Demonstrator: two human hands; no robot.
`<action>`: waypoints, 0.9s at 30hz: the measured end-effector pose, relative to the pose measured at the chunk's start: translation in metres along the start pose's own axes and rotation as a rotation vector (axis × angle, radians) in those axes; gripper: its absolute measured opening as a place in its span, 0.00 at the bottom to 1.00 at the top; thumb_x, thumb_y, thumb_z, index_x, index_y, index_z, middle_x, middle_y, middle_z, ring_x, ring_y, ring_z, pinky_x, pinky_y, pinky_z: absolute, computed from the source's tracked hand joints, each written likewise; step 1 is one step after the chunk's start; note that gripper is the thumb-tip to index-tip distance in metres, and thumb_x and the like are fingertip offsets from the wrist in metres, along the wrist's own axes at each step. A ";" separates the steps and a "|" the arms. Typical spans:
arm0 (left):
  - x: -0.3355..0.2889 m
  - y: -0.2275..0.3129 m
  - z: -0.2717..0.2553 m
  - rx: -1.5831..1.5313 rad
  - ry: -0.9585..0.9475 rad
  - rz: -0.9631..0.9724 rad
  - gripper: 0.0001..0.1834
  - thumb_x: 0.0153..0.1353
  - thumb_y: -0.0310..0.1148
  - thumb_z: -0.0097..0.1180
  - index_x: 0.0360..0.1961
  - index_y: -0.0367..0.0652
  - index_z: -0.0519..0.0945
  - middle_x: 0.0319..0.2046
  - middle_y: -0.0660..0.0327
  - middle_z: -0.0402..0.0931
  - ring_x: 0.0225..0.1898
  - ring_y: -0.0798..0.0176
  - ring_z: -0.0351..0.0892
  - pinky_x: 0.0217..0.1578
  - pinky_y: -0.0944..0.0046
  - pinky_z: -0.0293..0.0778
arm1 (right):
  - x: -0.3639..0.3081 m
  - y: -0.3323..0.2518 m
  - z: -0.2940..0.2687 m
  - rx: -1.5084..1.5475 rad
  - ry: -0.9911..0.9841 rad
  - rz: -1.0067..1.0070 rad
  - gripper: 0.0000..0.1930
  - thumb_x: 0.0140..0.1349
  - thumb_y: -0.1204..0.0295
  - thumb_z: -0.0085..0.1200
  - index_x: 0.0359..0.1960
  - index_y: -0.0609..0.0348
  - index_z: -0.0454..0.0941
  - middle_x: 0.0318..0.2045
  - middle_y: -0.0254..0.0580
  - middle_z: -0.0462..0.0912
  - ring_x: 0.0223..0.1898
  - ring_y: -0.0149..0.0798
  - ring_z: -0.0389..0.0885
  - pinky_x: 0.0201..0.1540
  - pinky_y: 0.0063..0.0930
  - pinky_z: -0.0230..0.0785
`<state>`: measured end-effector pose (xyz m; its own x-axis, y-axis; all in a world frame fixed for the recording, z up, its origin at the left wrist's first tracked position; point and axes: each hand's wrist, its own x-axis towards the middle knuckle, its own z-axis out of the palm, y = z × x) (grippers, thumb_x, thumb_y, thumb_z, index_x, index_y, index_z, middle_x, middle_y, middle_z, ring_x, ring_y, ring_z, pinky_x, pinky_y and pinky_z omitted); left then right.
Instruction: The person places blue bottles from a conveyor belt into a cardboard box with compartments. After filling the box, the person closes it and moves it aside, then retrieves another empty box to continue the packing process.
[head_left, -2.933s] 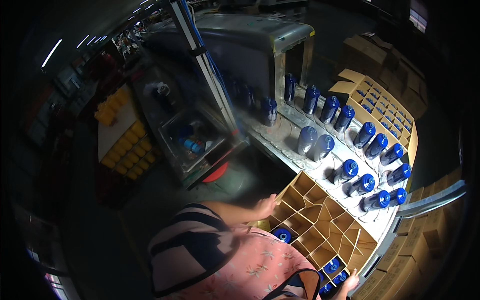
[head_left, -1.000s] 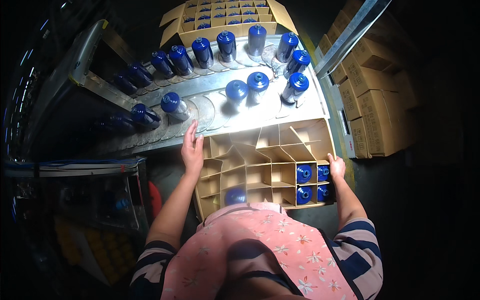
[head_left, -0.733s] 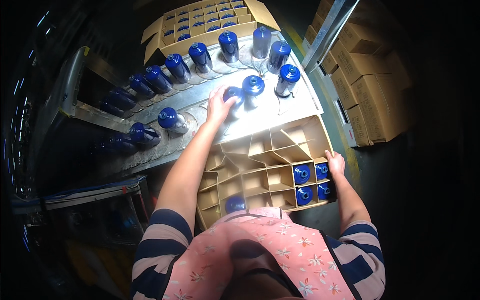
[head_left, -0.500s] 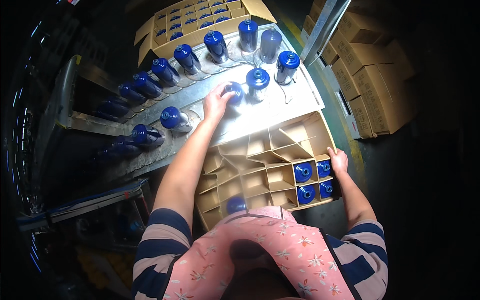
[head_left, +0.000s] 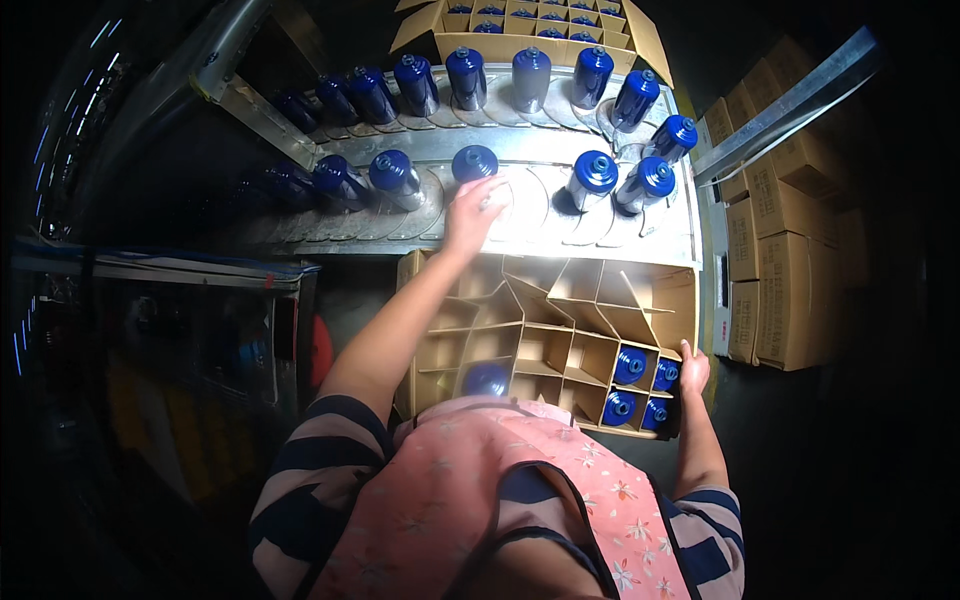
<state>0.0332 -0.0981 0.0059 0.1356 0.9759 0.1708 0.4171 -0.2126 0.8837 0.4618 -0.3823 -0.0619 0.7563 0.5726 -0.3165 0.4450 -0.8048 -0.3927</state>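
Observation:
My left hand (head_left: 472, 215) reaches over the metal conveyor, fingers closed at the body of an upright blue bottle (head_left: 475, 162); the hand covers its lower part. Other glossy blue bottles stand in the same row: one (head_left: 391, 172) to the left, one (head_left: 595, 175) to the right beyond a gap. With my right hand (head_left: 694, 370) I grip the right rim of an open cardboard box (head_left: 685, 300) that has cardboard dividers. Several blue bottles (head_left: 630, 366) sit in its near right compartments, and a faint one (head_left: 487, 380) shows by my apron.
A far row of blue bottles (head_left: 467, 80) runs along the conveyor (head_left: 520, 148). Behind it stands another divided carton (head_left: 650, 40) filled with bottles. A slanted metal post (head_left: 780, 105) rises at the right, before stacked cardboard boxes (head_left: 795, 290). A metal frame (head_left: 265, 120) stands left.
The view has turned, so the conveyor lies more level. A wider gap now separates the bottle at my left hand from the bottle to its right. My right hand stays on the box rim.

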 end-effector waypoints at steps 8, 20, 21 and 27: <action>-0.029 -0.059 -0.149 0.096 0.390 -0.089 0.21 0.55 0.29 0.62 0.52 0.49 0.81 0.48 0.56 0.80 0.49 0.57 0.78 0.52 0.63 0.71 | -0.078 -0.026 -0.007 0.221 0.271 -0.641 0.24 0.57 0.76 0.60 0.57 0.58 0.72 0.49 0.44 0.77 0.53 0.44 0.76 0.56 0.33 0.66; 0.084 -0.012 0.039 0.199 -0.184 0.090 0.28 0.51 0.39 0.66 0.56 0.51 0.78 0.51 0.49 0.76 0.56 0.49 0.72 0.56 0.58 0.68 | -0.157 -0.067 0.007 0.139 -0.195 -0.634 0.18 0.49 0.78 0.63 0.45 0.55 0.80 0.37 0.43 0.75 0.42 0.45 0.76 0.49 0.32 0.69; 0.091 -0.011 0.051 0.199 -0.189 0.115 0.28 0.51 0.38 0.66 0.55 0.51 0.78 0.51 0.49 0.76 0.57 0.49 0.71 0.57 0.58 0.68 | -0.152 -0.062 0.003 0.114 -0.138 -0.601 0.18 0.49 0.78 0.63 0.45 0.56 0.80 0.38 0.43 0.75 0.42 0.45 0.76 0.49 0.33 0.69; 0.113 -0.008 0.079 0.169 -0.172 0.062 0.18 0.52 0.39 0.65 0.45 0.51 0.82 0.52 0.58 0.79 0.48 0.54 0.80 0.49 0.60 0.73 | -0.107 -0.048 -0.024 0.048 -0.177 -0.373 0.22 0.53 0.72 0.63 0.52 0.53 0.77 0.39 0.44 0.75 0.42 0.47 0.77 0.47 0.36 0.71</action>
<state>0.1158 0.0096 -0.0163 0.3107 0.9412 0.1330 0.5456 -0.2912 0.7858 0.3713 -0.4085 0.0110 0.4518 0.8448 -0.2866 0.6466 -0.5314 -0.5473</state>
